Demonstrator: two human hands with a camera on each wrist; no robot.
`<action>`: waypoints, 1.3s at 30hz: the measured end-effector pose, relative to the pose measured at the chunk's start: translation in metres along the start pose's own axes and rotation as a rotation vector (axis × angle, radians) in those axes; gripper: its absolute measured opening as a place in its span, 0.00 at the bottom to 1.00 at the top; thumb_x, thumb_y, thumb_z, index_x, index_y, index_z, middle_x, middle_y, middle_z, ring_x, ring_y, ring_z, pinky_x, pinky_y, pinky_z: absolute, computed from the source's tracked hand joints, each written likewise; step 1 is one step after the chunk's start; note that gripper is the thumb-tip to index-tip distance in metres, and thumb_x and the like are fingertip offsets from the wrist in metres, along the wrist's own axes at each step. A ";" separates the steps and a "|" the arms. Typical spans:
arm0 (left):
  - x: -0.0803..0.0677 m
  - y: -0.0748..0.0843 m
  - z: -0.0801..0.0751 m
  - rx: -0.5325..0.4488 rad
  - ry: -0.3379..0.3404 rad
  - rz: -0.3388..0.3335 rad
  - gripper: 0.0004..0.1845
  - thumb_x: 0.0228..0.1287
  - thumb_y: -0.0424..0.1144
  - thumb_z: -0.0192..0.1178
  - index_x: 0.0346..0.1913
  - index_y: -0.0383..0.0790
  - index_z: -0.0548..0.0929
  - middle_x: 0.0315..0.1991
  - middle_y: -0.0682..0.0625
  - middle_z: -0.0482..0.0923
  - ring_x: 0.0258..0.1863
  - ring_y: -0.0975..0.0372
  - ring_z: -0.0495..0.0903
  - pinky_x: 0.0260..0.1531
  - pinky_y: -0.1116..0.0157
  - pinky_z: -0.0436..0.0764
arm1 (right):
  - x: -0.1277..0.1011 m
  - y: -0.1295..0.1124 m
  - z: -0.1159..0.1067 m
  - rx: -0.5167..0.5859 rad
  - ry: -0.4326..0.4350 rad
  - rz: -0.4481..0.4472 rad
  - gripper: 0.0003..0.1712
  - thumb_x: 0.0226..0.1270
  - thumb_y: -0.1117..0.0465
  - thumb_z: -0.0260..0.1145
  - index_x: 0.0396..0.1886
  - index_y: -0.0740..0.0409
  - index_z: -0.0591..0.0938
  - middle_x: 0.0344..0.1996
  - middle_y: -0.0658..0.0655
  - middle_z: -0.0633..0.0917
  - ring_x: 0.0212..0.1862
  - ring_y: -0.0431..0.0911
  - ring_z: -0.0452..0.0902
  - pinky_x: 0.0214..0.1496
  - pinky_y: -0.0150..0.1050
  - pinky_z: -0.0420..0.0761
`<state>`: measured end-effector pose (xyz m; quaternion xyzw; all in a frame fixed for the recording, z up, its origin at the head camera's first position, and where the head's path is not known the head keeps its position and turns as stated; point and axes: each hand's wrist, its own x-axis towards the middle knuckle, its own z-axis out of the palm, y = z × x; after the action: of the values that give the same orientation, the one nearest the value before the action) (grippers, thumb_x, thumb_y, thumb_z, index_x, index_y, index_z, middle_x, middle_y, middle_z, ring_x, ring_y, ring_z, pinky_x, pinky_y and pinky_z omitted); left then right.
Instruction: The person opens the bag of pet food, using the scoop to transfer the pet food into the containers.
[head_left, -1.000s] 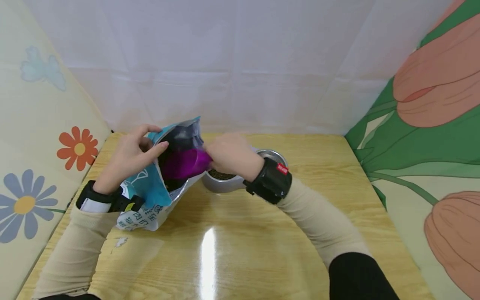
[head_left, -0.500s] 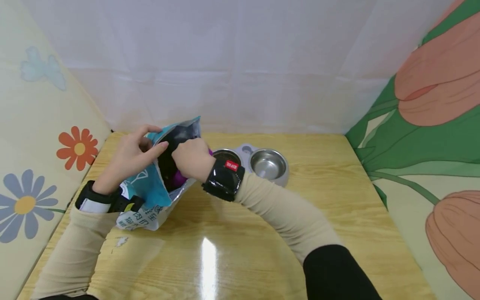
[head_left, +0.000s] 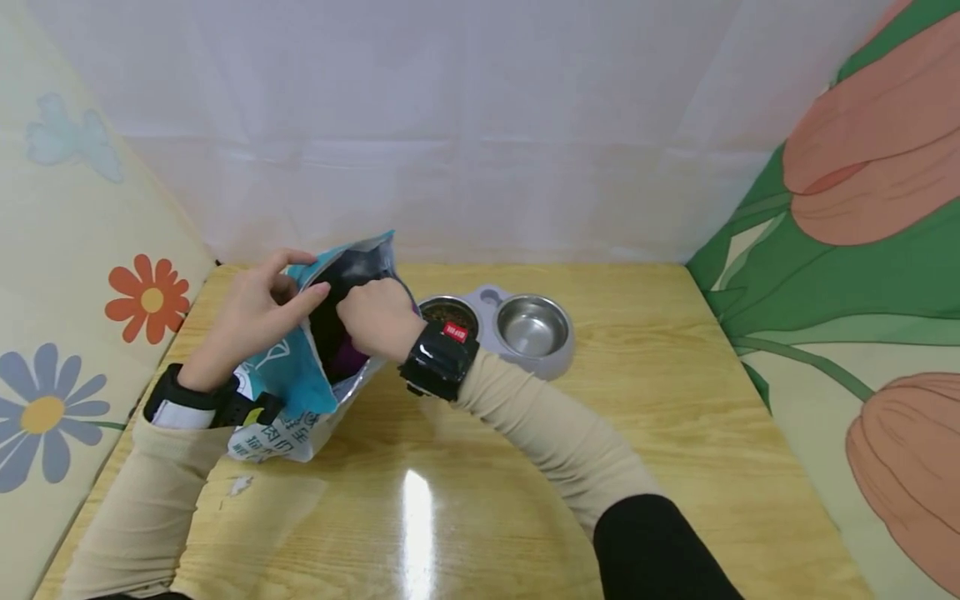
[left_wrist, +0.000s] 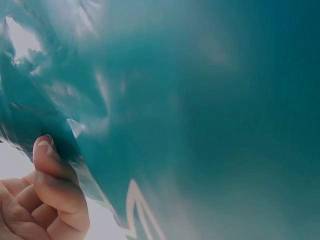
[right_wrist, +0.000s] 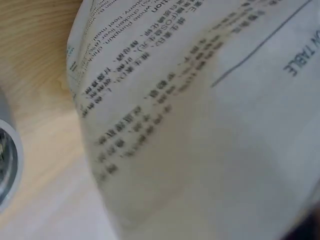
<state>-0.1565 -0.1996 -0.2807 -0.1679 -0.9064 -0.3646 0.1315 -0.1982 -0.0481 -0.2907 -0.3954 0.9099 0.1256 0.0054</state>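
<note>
- The right hand (head_left: 381,317) had moved left since one second ago, when it was near the bag's right edge and hid part of the bowls; now it was in the mouth of the bag (head_left: 298,371).
- Much less of the purple scoop (head_left: 347,360) showed than one second ago, and a bit less than half a second ago.
- Both bowls could be seen better now: the left bowl (head_left: 448,312) with little brown bits in it, and the shiny right bowl (head_left: 532,327).
- The left hand (head_left: 258,312) had stayed at the bag's top edge, pinching it with the thumb on the inner side.
- The right hand's fingers were curled up tight around the scoop's handle end, though the hand hid the handle itself.
- The scoop was inside the bag, just below the right hand.
- The bag sat on the tabletop (head_left: 637,400), tipped so its mouth faced up and to the right, with the left hand on its left side.
- The bowls sat just to the right of the bag, in one pale purple holder (head_left: 486,323).
</note>
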 end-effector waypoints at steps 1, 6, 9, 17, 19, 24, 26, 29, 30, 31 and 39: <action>0.000 0.000 0.000 0.004 0.000 -0.003 0.20 0.61 0.38 0.58 0.53 0.33 0.71 0.13 0.50 0.69 0.10 0.66 0.64 0.10 0.68 0.61 | 0.001 0.000 0.001 0.011 0.012 -0.003 0.09 0.62 0.53 0.58 0.35 0.49 0.83 0.25 0.48 0.80 0.27 0.41 0.74 0.27 0.36 0.75; 0.000 -0.004 -0.001 0.003 -0.002 -0.015 0.21 0.61 0.39 0.58 0.54 0.33 0.71 0.13 0.51 0.69 0.10 0.65 0.65 0.11 0.69 0.61 | 0.004 0.001 0.008 0.051 0.053 -0.015 0.07 0.60 0.53 0.60 0.33 0.49 0.82 0.26 0.47 0.80 0.26 0.41 0.74 0.27 0.36 0.75; 0.000 -0.005 -0.001 -0.006 -0.009 -0.032 0.21 0.61 0.39 0.58 0.55 0.33 0.70 0.14 0.51 0.71 0.11 0.65 0.66 0.11 0.69 0.61 | 0.005 0.001 0.011 0.052 0.091 -0.031 0.07 0.58 0.53 0.62 0.32 0.49 0.82 0.26 0.47 0.80 0.25 0.40 0.74 0.26 0.36 0.75; -0.002 -0.006 -0.002 -0.008 -0.008 -0.027 0.21 0.61 0.39 0.58 0.54 0.33 0.70 0.14 0.50 0.71 0.11 0.65 0.66 0.11 0.70 0.62 | 0.006 0.004 0.019 0.099 0.178 -0.039 0.07 0.57 0.54 0.63 0.32 0.51 0.83 0.25 0.48 0.81 0.25 0.40 0.74 0.25 0.36 0.74; -0.002 -0.006 -0.002 -0.005 -0.001 -0.018 0.21 0.61 0.38 0.58 0.54 0.33 0.70 0.13 0.50 0.70 0.10 0.65 0.65 0.11 0.70 0.62 | 0.007 0.005 0.020 0.106 0.190 -0.036 0.07 0.57 0.54 0.63 0.31 0.51 0.82 0.25 0.48 0.81 0.24 0.40 0.74 0.25 0.36 0.74; 0.000 -0.004 -0.001 -0.002 -0.007 -0.018 0.21 0.61 0.40 0.58 0.54 0.33 0.70 0.14 0.50 0.70 0.10 0.66 0.65 0.10 0.69 0.62 | 0.009 0.004 0.021 0.144 0.198 -0.014 0.07 0.58 0.54 0.62 0.28 0.50 0.81 0.22 0.48 0.79 0.23 0.40 0.73 0.23 0.36 0.73; 0.000 -0.004 -0.001 -0.004 -0.010 -0.020 0.21 0.61 0.40 0.58 0.54 0.33 0.70 0.14 0.50 0.70 0.10 0.66 0.65 0.10 0.69 0.61 | 0.010 0.003 0.020 0.155 0.204 -0.009 0.06 0.58 0.54 0.62 0.27 0.50 0.80 0.21 0.47 0.78 0.22 0.40 0.72 0.22 0.36 0.73; -0.001 -0.004 -0.002 -0.011 -0.009 -0.026 0.21 0.61 0.39 0.58 0.54 0.32 0.70 0.14 0.50 0.70 0.10 0.65 0.65 0.11 0.69 0.61 | 0.011 0.001 0.021 0.164 0.219 -0.007 0.06 0.57 0.54 0.62 0.26 0.50 0.80 0.21 0.47 0.78 0.21 0.40 0.72 0.21 0.36 0.72; -0.001 -0.004 -0.001 -0.011 -0.009 -0.027 0.22 0.61 0.39 0.58 0.55 0.32 0.70 0.14 0.50 0.70 0.10 0.65 0.65 0.11 0.69 0.62 | 0.011 0.001 0.021 0.172 0.223 -0.007 0.06 0.57 0.54 0.62 0.26 0.50 0.80 0.20 0.47 0.78 0.21 0.40 0.71 0.21 0.36 0.71; -0.001 -0.004 -0.001 -0.010 -0.009 -0.028 0.22 0.61 0.39 0.58 0.55 0.32 0.70 0.14 0.50 0.70 0.10 0.65 0.66 0.11 0.70 0.62 | 0.011 0.001 0.022 0.181 0.225 -0.007 0.05 0.57 0.55 0.62 0.26 0.50 0.80 0.20 0.47 0.77 0.21 0.39 0.71 0.21 0.36 0.71; 0.000 -0.006 -0.002 -0.015 -0.007 -0.020 0.21 0.61 0.38 0.58 0.55 0.33 0.70 0.15 0.50 0.71 0.11 0.65 0.67 0.12 0.70 0.63 | 0.012 0.001 0.024 0.263 0.261 0.008 0.09 0.59 0.54 0.60 0.22 0.50 0.78 0.16 0.47 0.75 0.19 0.40 0.70 0.20 0.35 0.69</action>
<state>-0.1582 -0.2047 -0.2834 -0.1612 -0.9056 -0.3722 0.1237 -0.2095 -0.0508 -0.3148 -0.4008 0.9129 -0.0469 -0.0617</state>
